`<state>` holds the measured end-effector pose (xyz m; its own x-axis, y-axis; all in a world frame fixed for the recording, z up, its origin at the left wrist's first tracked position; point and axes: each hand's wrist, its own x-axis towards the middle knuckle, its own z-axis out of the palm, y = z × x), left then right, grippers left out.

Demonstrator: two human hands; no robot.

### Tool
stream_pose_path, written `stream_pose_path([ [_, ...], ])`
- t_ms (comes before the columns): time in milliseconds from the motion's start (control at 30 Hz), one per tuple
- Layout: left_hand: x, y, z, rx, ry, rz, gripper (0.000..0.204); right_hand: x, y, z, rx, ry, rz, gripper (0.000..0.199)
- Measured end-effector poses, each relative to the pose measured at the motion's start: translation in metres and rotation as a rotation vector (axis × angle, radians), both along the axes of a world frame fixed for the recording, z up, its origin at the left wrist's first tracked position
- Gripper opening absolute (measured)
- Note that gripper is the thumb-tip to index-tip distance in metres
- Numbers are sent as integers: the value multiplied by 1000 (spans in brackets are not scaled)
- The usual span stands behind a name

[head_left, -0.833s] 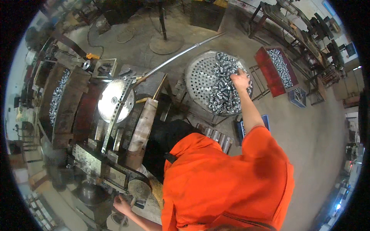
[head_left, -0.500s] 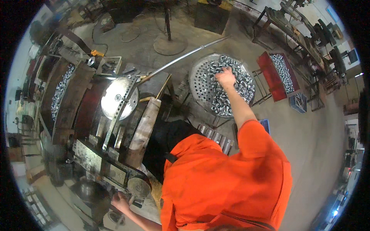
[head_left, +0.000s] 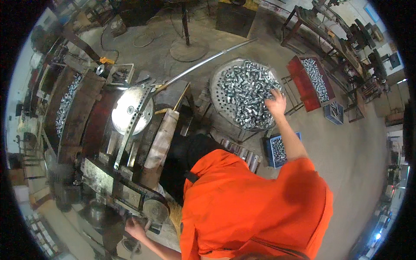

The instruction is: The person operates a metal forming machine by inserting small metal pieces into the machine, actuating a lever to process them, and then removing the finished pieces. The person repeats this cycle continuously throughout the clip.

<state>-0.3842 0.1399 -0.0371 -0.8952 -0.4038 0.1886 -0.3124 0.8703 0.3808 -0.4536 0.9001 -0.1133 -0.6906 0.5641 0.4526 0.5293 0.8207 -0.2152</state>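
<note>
My right hand (head_left: 276, 105) is over the right rim of a round perforated metal tray (head_left: 221, 102), its thumb and fingers apart. Small shiny metal fittings (head_left: 249, 97) lie spread in a heap across the tray, some right beside my fingertips. Low on the left, my left hand (head_left: 136, 229) is curled at the lower edge of a machine (head_left: 130, 193), close to its round wheel (head_left: 156, 210). What those fingers grip is hidden. A flat, shiny metal disc (head_left: 125, 113) with a long perforated bar (head_left: 134, 123) across it is on the machine's far side.
Right of the tray stands a red bin (head_left: 299, 86) of fittings, with a small blue crate (head_left: 334, 113) beside it. Another blue crate (head_left: 271, 152) is under my right forearm. Metal cylinders (head_left: 240, 152) lie in a row near my body. A long rod (head_left: 199, 65) slants behind the disc.
My right hand has moved from the middle of the heap to the tray's right rim. The fittings are spread further left, and the near blue crate shows more. My left hand stays put.
</note>
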Motion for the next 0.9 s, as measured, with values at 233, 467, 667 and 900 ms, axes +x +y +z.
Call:
stream_pose_path([
  [233, -3, 3, 5, 135, -68, 36, 19, -42, -81, -7, -24, 128, -81, 58],
  [467, -14, 8, 6, 186, -34, 22, 20, -110, -69, -21, -295, 137, 98, 62],
  [667, -14, 8, 15, 234, -226, 97, 26, -116, -95, -7, -354, -107, 143, 72],
  [900, 9, -40, -34, 184, -97, 108, 19, -97, -85, 8, -462, -282, 334, 68],
])
